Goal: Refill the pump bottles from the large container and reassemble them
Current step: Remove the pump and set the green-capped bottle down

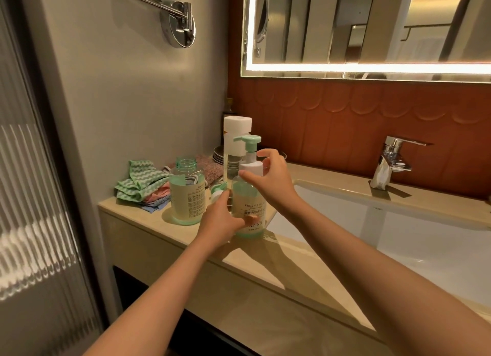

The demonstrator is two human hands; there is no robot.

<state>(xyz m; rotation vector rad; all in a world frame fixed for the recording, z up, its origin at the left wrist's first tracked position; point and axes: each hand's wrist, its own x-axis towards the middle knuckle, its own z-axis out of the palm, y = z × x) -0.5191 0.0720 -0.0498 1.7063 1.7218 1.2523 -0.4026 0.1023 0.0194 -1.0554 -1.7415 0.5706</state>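
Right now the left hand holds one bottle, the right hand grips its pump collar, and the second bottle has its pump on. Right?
No: in the head view the second bottle stands open, with no pump on its neck. The left hand does hold the first bottle, the right hand its pump collar.

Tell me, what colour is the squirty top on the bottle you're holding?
Mint green pump top, on a white collar; the head view shows it clearly.
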